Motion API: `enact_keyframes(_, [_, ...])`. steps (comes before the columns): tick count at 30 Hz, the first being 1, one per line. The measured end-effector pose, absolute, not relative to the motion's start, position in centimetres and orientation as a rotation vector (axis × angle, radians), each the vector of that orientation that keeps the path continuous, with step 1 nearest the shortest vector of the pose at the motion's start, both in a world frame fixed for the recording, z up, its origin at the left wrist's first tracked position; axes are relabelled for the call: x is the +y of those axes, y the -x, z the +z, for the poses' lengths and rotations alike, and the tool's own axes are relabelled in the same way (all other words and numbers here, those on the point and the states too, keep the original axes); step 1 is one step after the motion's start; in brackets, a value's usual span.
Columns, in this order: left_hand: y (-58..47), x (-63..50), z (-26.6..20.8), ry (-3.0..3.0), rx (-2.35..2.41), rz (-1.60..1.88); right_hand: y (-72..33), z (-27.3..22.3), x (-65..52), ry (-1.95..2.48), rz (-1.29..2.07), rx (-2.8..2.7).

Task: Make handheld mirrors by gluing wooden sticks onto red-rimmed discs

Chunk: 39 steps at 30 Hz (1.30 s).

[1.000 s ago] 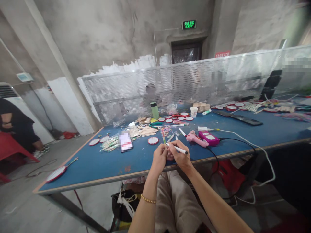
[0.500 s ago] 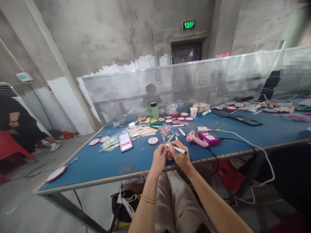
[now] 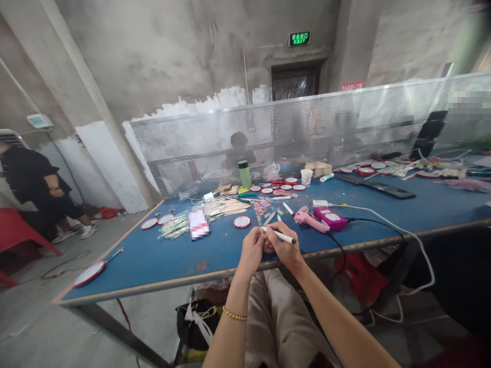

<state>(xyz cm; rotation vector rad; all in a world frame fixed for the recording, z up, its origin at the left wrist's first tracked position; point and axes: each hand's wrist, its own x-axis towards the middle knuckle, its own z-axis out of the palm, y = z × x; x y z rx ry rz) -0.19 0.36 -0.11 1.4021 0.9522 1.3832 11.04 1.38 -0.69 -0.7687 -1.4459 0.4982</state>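
At the front edge of the blue table [image 3: 153, 266], my hands meet close together. My right hand [image 3: 284, 250] is closed around a white marker pen [image 3: 282, 235] with a dark end, its other end pointing at my left fingers. Pinched in my left hand [image 3: 252, 248] is a thin flat stick [image 3: 259, 220] with green and orange colour on it; its lower part is hidden by my fingers. Just beyond lie several loose markers [image 3: 269, 218] and a heap of coloured strips [image 3: 263, 206]. A round white disc with a red rim [image 3: 242, 222] lies to the left.
A pink glue gun [image 3: 310, 220] and a magenta box [image 3: 330, 218] with cables lie to the right. Left are a phone [image 3: 198, 224], wooden sticks [image 3: 232, 207] and a red-rimmed paddle [image 3: 89, 274]. A green bottle [image 3: 244, 175] and paper cup [image 3: 306, 177] stand behind. A person [image 3: 36, 179] is far left.
The person at the far left has shifted rightward and shows more fully. My hands, the marker pen and the stick look almost unmoved.
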Motion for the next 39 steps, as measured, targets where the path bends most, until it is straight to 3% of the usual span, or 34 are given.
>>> enact_keyframes(39, [0.13,0.09,0.24,-1.415,0.972,1.4,-11.1,-0.14,1.06,0.779,0.433,-1.438])
